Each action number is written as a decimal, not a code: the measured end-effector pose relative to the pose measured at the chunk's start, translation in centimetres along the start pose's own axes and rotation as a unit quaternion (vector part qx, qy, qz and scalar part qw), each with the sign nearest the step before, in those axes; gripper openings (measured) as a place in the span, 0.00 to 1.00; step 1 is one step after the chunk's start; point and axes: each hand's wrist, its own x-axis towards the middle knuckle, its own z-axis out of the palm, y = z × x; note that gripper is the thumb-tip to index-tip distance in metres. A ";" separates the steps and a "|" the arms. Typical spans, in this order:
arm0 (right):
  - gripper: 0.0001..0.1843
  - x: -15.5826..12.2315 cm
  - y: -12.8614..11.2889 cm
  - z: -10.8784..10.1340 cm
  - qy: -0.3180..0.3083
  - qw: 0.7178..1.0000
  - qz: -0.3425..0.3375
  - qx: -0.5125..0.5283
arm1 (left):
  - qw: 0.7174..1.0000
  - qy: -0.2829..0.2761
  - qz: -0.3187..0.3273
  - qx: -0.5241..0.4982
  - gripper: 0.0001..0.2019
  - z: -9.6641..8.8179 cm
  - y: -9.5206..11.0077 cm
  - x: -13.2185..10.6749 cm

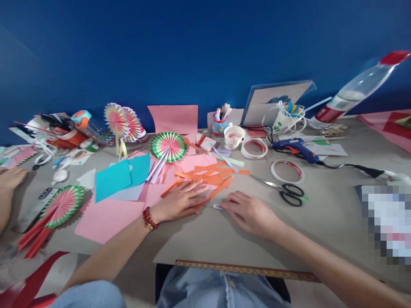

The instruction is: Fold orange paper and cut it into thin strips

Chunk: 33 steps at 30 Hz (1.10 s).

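Note:
My left hand [181, 202] lies flat with its fingers spread over the orange paper strips [205, 174], pressing them to the table. A red bead bracelet circles its wrist. My right hand [248, 210] is closed around a small craft knife [218, 206]; its white end and thin blade point toward my left fingertips, and the rest of it is hidden in my fist. Beyond the strips lies a green, white and pink pleated paper fan [168, 146]. Pink paper sheets [111, 218] and turquoise sheets [117, 179] spread out to the left of my left hand.
Black-handled scissors [290, 192], tape rolls [287, 171] and a blue glue gun [297, 149] with its cord lie at right. A tall plastic bottle [353, 92] leans behind. At left are a second fan [66, 205] and another person's hand [11, 177]. A blue wall [199, 51] closes the back.

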 end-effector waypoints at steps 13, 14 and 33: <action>0.17 0.1 -0.5 0.3 -0.003 1.000 -0.005 0.005 | 1.000 0.004 -0.003 0.004 0.29 -0.1 0.1 0.1; 0.17 0.1 -0.5 0.3 -0.002 1.000 -0.004 0.006 | 1.000 0.002 -0.003 0.004 0.29 0.0 0.1 0.1; 0.17 0.0 -1.3 0.5 -0.022 1.000 0.000 -0.007 | 1.000 0.010 0.000 -0.004 0.28 0.0 0.1 0.1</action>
